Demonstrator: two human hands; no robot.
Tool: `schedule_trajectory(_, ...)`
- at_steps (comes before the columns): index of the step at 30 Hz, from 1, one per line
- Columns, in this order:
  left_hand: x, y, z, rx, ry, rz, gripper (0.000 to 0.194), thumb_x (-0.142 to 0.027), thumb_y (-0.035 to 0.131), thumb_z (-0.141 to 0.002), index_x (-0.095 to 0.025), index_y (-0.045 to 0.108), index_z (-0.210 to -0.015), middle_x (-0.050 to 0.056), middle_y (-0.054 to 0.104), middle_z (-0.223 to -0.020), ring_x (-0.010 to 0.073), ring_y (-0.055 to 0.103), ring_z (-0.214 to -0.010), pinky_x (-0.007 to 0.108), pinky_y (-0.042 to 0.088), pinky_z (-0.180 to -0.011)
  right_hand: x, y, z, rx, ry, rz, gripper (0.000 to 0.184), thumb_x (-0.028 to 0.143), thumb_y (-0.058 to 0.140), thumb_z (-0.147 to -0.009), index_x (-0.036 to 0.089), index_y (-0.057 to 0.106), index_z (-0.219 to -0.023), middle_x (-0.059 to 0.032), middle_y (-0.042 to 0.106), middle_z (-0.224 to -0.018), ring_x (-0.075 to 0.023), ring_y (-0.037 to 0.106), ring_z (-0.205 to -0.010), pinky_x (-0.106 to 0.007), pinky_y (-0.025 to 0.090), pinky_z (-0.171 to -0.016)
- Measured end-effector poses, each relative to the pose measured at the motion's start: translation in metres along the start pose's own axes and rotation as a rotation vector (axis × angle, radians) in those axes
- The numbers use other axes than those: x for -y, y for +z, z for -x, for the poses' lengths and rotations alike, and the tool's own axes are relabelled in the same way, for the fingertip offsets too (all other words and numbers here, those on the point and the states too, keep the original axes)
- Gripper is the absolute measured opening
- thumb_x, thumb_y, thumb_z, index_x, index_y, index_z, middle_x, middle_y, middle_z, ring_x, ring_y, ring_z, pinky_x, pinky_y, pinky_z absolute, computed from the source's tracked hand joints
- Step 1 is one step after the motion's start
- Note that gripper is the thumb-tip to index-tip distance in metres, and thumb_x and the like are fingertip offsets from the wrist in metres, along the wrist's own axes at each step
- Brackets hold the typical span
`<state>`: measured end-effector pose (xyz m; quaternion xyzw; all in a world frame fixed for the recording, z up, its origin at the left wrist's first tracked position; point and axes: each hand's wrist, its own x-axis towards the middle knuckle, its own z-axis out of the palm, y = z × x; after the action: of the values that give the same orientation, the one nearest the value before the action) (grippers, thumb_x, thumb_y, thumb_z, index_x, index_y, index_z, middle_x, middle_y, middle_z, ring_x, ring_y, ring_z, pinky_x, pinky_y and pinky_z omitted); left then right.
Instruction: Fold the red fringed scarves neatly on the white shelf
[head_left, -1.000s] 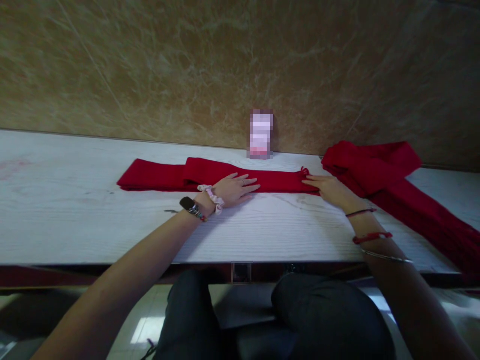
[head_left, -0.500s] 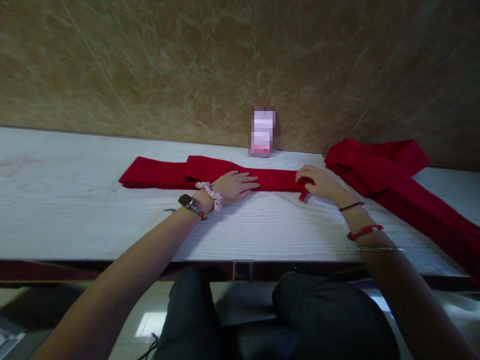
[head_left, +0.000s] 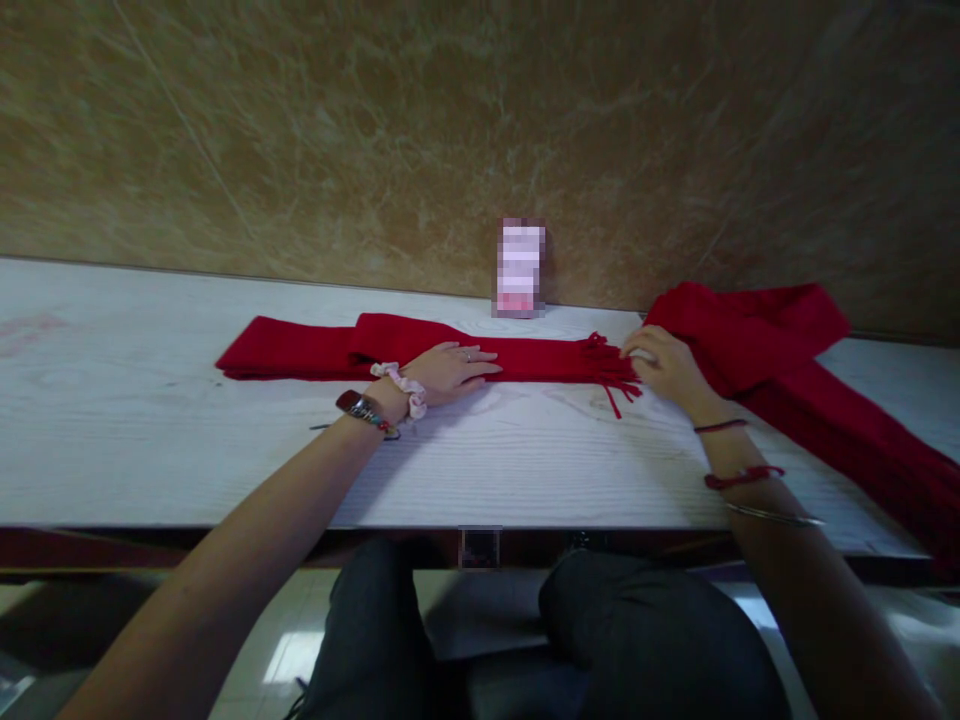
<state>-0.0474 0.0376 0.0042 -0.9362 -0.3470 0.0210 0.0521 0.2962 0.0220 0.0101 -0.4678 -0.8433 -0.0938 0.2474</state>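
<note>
A long red scarf, folded lengthwise into a flat strip, lies on the white table, with a second fold layered over its middle. My left hand rests flat on the strip, palm down with fingers stretched out. At the strip's right end a loose fringe fans out, several strands hanging toward the front. My right hand is at the tips of this fringe, fingers curled and pinched together, seemingly on a few strands; the fingertips partly hide them.
Another red scarf lies in loose folds at the right, trailing to the table's front edge. A blurred pinkish phone-like object leans against the brown marbled wall. The white table is narrow, with my knees below its front edge.
My right hand has slid right along the fringe, which was bunched in its fingers and now lies spread. My left hand stays flat on the scarf. The view shifted slightly.
</note>
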Motion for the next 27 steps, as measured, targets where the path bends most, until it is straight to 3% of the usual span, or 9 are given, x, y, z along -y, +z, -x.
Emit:
schedule_trajectory(4, -0.002, -0.002, 0.001, -0.004, -0.003, -0.010, 0.041, -0.033, 0.027, -0.092, -0.026, 0.040, -0.130, 0.000, 0.036, -0.140, 0.0185, 0.031, -0.128, 0.037, 0.025, -0.102, 0.023, 0.015, -0.012, 0.285, -0.179, 0.027, 0.020, 0.012, 0.042, -0.071, 0.019, 0.060, -0.068, -0.0070, 0.061, -0.083, -0.0186, 0.055, -0.080, -0.031, 0.042, -0.076)
schedule_trajectory(7, -0.003, -0.003, 0.001, -0.002, -0.007, -0.007, 0.041, -0.033, 0.028, -0.092, -0.026, 0.039, -0.130, 0.000, 0.037, -0.139, 0.0187, 0.031, -0.128, 0.038, 0.025, -0.101, 0.004, 0.014, -0.001, 0.371, -0.064, 0.171, 0.022, 0.009, 0.040, -0.070, 0.018, 0.059, -0.064, -0.0070, 0.061, -0.077, -0.0177, 0.055, -0.074, -0.029, 0.042, -0.069)
schedule_trajectory(11, -0.004, -0.004, 0.001, 0.006, -0.012, -0.002, 0.041, -0.033, 0.028, -0.092, -0.025, 0.039, -0.130, 0.000, 0.037, -0.139, 0.0187, 0.032, -0.128, 0.038, 0.026, -0.101, -0.027, 0.001, 0.014, 0.293, 0.117, 0.227, 0.021, 0.009, 0.041, -0.069, 0.018, 0.058, -0.059, -0.0071, 0.059, -0.071, -0.0183, 0.056, -0.068, -0.029, 0.044, -0.066)
schedule_trajectory(13, -0.004, -0.004, 0.000, 0.009, -0.012, -0.001, 0.041, -0.033, 0.028, -0.091, -0.024, 0.040, -0.130, 0.001, 0.037, -0.139, 0.0188, 0.032, -0.127, 0.039, 0.026, -0.101, -0.026, -0.001, 0.010, 0.143, 0.108, 0.173, 0.021, 0.008, 0.041, -0.069, 0.018, 0.060, -0.065, -0.0083, 0.060, -0.077, -0.0202, 0.057, -0.076, -0.031, 0.045, -0.072)
schedule_trajectory(16, -0.004, -0.004, 0.000, 0.009, -0.015, 0.004, 0.041, -0.035, 0.029, -0.091, -0.025, 0.040, -0.129, 0.001, 0.037, -0.139, 0.0191, 0.033, -0.127, 0.039, 0.027, -0.101, -0.006, 0.013, -0.011, -0.038, 0.024, 0.082, 0.025, 0.014, 0.041, -0.077, 0.017, 0.062, -0.090, -0.0101, 0.061, -0.097, -0.0225, 0.055, -0.096, -0.036, 0.043, -0.086)
schedule_trajectory(20, -0.004, -0.003, 0.000, 0.016, -0.019, 0.002, 0.041, -0.035, 0.031, -0.091, -0.026, 0.039, -0.130, 0.001, 0.036, -0.139, 0.0187, 0.032, -0.127, 0.040, 0.025, -0.101, 0.011, 0.045, -0.031, 0.105, 0.022, 0.076, 0.036, 0.024, 0.033, -0.087, 0.016, 0.052, -0.116, -0.0109, 0.055, -0.120, -0.0218, 0.049, -0.110, -0.040, 0.041, -0.090)
schedule_trajectory(23, -0.003, -0.003, 0.000, 0.017, -0.018, 0.001, 0.041, -0.035, 0.031, -0.090, -0.026, 0.038, -0.130, 0.000, 0.036, -0.140, 0.0183, 0.032, -0.128, 0.039, 0.024, -0.102, -0.001, 0.056, -0.026, 0.208, 0.119, 0.184, 0.036, 0.025, 0.030, -0.089, 0.017, 0.055, -0.113, -0.0114, 0.059, -0.115, -0.0233, 0.053, -0.106, -0.041, 0.043, -0.087)
schedule_trajectory(27, -0.002, -0.002, 0.000, 0.022, -0.009, 0.007, 0.041, -0.034, 0.031, -0.090, -0.026, 0.039, -0.130, 0.000, 0.036, -0.140, 0.0185, 0.031, -0.128, 0.039, 0.025, -0.102, -0.024, 0.046, -0.013, 0.178, 0.203, 0.316, 0.037, 0.022, 0.030, -0.088, 0.009, 0.062, -0.101, -0.0183, 0.062, -0.100, -0.0268, 0.056, -0.099, -0.040, 0.045, -0.082)
